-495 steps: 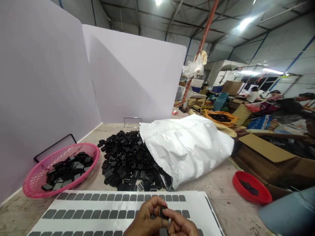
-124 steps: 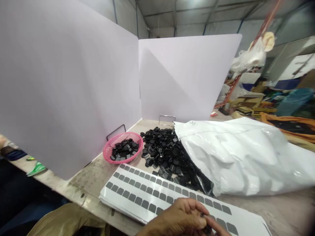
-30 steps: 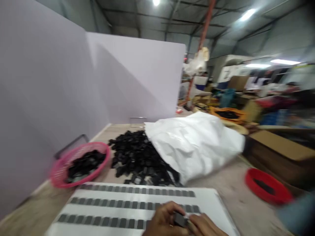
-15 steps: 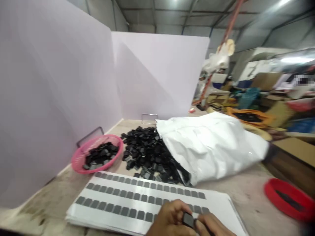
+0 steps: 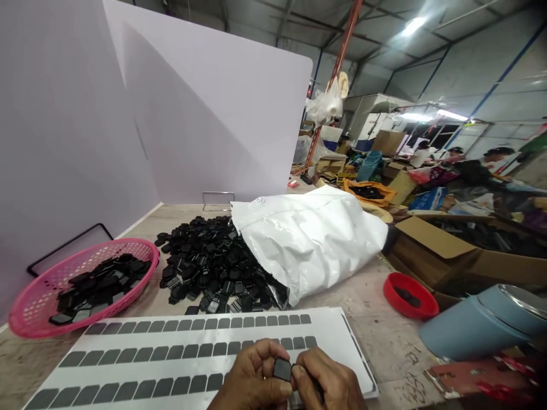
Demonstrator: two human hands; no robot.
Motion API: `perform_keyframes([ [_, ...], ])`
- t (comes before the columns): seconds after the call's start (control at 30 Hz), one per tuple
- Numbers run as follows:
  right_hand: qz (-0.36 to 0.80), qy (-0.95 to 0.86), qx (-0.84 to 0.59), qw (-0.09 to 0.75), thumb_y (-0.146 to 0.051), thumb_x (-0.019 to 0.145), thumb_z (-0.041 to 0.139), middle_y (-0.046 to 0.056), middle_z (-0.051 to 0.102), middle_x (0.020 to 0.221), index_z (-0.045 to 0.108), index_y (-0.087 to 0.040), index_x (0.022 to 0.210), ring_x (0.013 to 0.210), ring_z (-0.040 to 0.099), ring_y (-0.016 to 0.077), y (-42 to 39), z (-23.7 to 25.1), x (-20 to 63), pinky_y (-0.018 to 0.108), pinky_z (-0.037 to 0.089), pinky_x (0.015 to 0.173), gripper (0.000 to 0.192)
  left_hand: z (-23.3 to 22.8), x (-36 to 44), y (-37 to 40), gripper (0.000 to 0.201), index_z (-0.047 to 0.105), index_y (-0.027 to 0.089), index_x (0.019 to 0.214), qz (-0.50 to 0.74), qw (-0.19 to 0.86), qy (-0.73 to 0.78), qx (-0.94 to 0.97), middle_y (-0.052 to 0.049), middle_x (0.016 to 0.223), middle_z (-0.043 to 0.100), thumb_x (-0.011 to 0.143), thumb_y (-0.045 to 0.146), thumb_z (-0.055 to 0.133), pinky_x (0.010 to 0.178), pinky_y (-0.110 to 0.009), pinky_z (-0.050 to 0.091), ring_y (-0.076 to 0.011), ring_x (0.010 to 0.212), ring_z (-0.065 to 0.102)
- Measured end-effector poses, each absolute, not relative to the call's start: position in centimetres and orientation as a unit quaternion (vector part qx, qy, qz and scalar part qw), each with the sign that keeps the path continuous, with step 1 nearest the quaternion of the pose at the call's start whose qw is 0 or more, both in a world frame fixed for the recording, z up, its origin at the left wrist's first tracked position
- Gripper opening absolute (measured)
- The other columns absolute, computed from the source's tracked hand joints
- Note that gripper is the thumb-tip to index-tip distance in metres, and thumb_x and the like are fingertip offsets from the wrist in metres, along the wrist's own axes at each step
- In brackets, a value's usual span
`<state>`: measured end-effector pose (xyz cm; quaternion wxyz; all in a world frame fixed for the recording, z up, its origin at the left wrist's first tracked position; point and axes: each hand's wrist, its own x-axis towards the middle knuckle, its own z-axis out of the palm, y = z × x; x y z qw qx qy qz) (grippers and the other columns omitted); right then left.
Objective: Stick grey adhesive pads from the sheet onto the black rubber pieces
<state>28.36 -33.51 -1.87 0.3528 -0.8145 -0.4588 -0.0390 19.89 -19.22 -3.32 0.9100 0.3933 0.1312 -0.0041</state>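
My left hand (image 5: 256,376) is clamped on a small black piece (image 5: 282,369), a finger along its upper edge and the thumb below, so its flat face shows. I hold it over the sheets (image 5: 335,327) with their rows of grey patches (image 5: 131,328), nearer their right end. My right hand (image 5: 327,378) meets its right edge, the thumb tip seemingly touching; I cannot tell what, if anything, those fingers grip beneath. To work cleanly, I'd pinch the rims only, so the face is neither covered nor smudged, and let the left hand steady while the right does the fine work. I'd judge it best to hold the piece level, wrists low, well short of the pile (image 5: 200,262) and the basket (image 5: 32,304).
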Motion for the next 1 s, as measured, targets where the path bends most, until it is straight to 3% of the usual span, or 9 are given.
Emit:
perform_keyframes([
  [0.3,-0.081,-0.487,-0.806,0.326,-0.036,0.099,0.033,-0.003,0.053,0.061,0.053,-0.022,0.070,0.050,0.053,0.0126,-33.8,-1.6,28.5,0.026,0.033,0.048,0.037,-2.8,19.7,-19.4,0.035,0.059,0.017,0.086,-0.008,0.903,0.123,0.412,0.004,0.063,0.062,0.059,0.018,0.081,0.038,-0.016,0.036,-0.0036,0.036,0.045],
  [0.57,-0.036,-0.506,-0.796,0.329,-0.030,0.100,0.034,-0.002,0.056,0.066,0.056,-0.023,0.073,0.057,0.056,0.0124,-34.1,-0.5,28.5,0.024,0.037,0.053,0.035,-3.7,19.7,-19.3,0.045,0.056,0.015,0.090,-0.037,0.929,0.121,0.348,-0.006,0.073,0.069,0.054,0.015,0.083,0.041,-0.017,0.039,-0.0067,0.040,0.052],
  [0.77,-0.032,-0.517,-0.806,0.286,-0.031,0.101,0.032,-0.002,0.057,0.067,0.058,-0.023,0.078,0.058,0.058,0.0133,-34.2,0.5,28.5,0.024,0.038,0.053,0.035,-2.6,19.4,-19.4,0.045,0.055,0.017,0.090,-0.016,0.911,0.138,0.387,-0.003,0.075,0.069,0.053,0.011,0.080,0.042,-0.016,0.040,-0.0045,0.041,0.050],
  [1.0,-0.113,-0.509,-0.803,0.288,-0.039,0.103,0.010,-0.001,0.055,0.058,0.058,-0.023,0.072,0.047,0.054,0.0140,-33.8,-0.4,28.2,0.028,0.032,0.046,0.059,-1.4,19.3,-19.4,0.048,0.054,0.017,0.088,-0.035,0.910,0.136,0.390,-0.002,0.077,0.067,0.052,0.019,0.086,0.043,-0.014,0.039,-0.0071,0.052,0.054],
])
